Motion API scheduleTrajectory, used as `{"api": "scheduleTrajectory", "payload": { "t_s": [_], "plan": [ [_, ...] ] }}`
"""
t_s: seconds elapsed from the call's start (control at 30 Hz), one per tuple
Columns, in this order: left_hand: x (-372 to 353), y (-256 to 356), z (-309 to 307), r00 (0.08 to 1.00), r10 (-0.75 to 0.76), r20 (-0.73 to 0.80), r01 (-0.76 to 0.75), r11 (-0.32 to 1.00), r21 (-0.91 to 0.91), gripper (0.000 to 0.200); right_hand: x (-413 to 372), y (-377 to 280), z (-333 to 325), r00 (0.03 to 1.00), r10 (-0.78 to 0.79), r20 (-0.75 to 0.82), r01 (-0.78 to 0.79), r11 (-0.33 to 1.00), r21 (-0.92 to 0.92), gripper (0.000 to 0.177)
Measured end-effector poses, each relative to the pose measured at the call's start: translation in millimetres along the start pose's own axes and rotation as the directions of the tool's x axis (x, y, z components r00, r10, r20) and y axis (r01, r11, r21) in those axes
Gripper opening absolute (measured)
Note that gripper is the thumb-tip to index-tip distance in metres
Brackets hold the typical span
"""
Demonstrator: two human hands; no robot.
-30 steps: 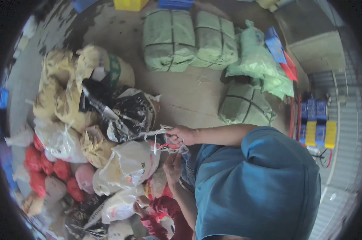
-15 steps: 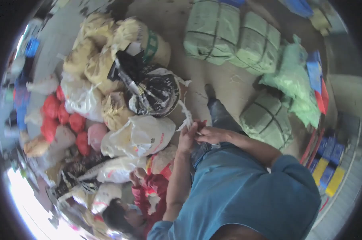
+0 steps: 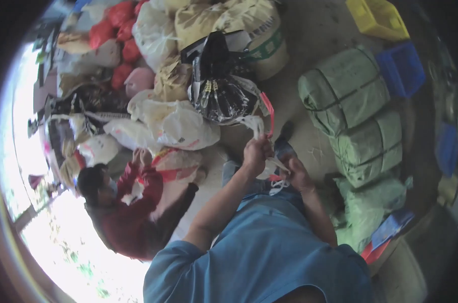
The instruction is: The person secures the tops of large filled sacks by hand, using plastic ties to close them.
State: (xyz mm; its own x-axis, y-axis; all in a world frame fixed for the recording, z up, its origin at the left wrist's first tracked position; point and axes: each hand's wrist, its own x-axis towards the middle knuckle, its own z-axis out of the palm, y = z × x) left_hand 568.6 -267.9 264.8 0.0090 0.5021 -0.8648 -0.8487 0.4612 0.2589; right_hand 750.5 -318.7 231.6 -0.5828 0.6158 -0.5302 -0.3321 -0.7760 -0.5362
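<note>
A black plastic bag (image 3: 221, 101) with a gathered, pleated top stands on the floor ahead of me. From its near side runs a twisted white plastic strip (image 3: 254, 122), with a red strip (image 3: 267, 107) alongside. My left hand (image 3: 258, 154) is closed around the white strip close to the bag. Lower and to the right, my right hand (image 3: 296, 174) is closed on the strip's other length, its fingers partly hidden. Between the hands the white strip stretches slantwise, and loose white and red ends dangle in front of my shirt.
A co-worker in a red top (image 3: 133, 212) crouches at left beside white sacks (image 3: 181, 126). Tan sacks (image 3: 198, 25) and red bags (image 3: 120, 15) lie beyond. Strapped green bales (image 3: 348, 91), a blue crate (image 3: 401, 68) and a yellow crate (image 3: 378, 19) stand at right.
My view has turned, shifting the bags rightward and up. My hands, close together before, are now apart with the white strip drawn between them. More of the crouching co-worker shows.
</note>
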Motion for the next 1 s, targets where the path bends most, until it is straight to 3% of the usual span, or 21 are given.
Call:
{"api": "scheduleTrajectory", "payload": {
  "t_s": [0.07,0.1,0.13,0.17,0.2,0.23,0.27,0.3,0.33,0.37,0.4,0.43,0.5,0.57,0.6,0.7,0.8,0.9,1.0],
  "plan": [
    [13,-15,12,0.99,0.134,0.03,-0.137,0.937,0.321,0.027,-3,-19,-40,1.0,-0.001,0.017,0.001,1.0,-0.006,0.044],
    [12,-20,18,0.987,0.16,0.035,-0.16,0.907,0.39,0.032,-6,-23,-53,1.0,0.008,0.02,-0.008,1.0,-0.012,0.043],
    [8,-20,29,0.982,0.177,0.072,-0.186,0.802,0.568,0.036,-6,-28,-64,0.975,0.153,0.159,-0.221,0.664,0.714,0.047],
    [5,-21,43,0.977,0.189,0.102,-0.204,0.673,0.711,0.04,-5,-38,-76,0.923,0.173,0.343,-0.325,-0.124,0.937,0.055],
    [11,-36,36,0.974,0.192,0.122,-0.215,0.597,0.773,0.043,-2,-45,-82,0.902,0.127,0.413,-0.294,-0.52,0.802,0.059],
    [26,-69,12,0.848,0.411,0.335,-0.419,0.133,0.898,0.034,2,-52,-84,0.861,0.233,0.453,-0.185,-0.685,0.705,0.042],
    [49,-97,-6,0.641,0.489,0.591,-0.452,-0.38,0.807,0.031,16,-66,-87,0.797,0.326,0.508,-0.055,-0.799,0.599,0.028],
    [57,-107,-14,0.531,0.461,0.711,-0.393,-0.609,0.689,0.031,25,-73,-77,0.761,0.366,0.536,0.021,-0.84,0.542,0.024],
    [53,-96,-7,0.711,0.334,0.619,-0.446,-0.466,0.764,0.034,36,-79,-55,0.773,0.551,0.315,-0.236,-0.211,0.949,0.028],
    [51,-84,1,0.837,0.173,0.519,-0.456,-0.303,0.837,0.041,51,-90,-31,0.848,0.528,0.039,-0.379,0.553,0.742,0.036],
    [47,-79,3,0.879,0.085,0.468,-0.444,-0.211,0.871,0.045,59,-94,-13,0.894,0.443,-0.059,-0.379,0.822,0.425,0.041],
    [47,-82,2,0.807,0.171,0.566,-0.515,-0.266,0.815,0.044,63,-96,-2,0.926,0.352,-0.133,-0.315,0.919,0.238,0.037],
    [40,-64,7,0.661,0.32,0.679,-0.58,-0.357,0.733,0.043,79,-100,23,0.964,0.2,-0.174,-0.218,0.971,-0.094,0.043],
    [21,-11,37,0.848,0.174,0.501,-0.514,0.034,0.857,0.037,93,-98,19,0.965,0.148,-0.218,-0.142,0.989,0.045,0.04],
    [16,3,45,0.878,0.123,0.463,-0.477,0.137,0.868,0.036,98,-100,17,0.963,0.138,-0.232,-0.124,0.99,0.073,0.04],
    [22,21,56,0.866,0.141,0.479,-0.5,0.242,0.832,0.032,121,-120,15,0.933,0.141,-0.331,-0.046,0.959,0.279,0.039],
    [20,50,73,0.799,0.181,0.573,-0.601,0.239,0.763,0.035,137,-150,31,0.895,0.183,-0.407,0.037,0.879,0.476,0.041],
    [33,60,82,0.817,0.194,0.542,-0.575,0.207,0.792,0.039,149,-175,28,0.919,0.118,-0.377,0.109,0.842,0.529,0.042],
    [68,43,74,0.744,0.392,0.541,-0.585,-0.009,0.811,0.031,158,-204,13,0.927,0.141,-0.348,0.126,0.757,0.641,0.026]
  ]
}}
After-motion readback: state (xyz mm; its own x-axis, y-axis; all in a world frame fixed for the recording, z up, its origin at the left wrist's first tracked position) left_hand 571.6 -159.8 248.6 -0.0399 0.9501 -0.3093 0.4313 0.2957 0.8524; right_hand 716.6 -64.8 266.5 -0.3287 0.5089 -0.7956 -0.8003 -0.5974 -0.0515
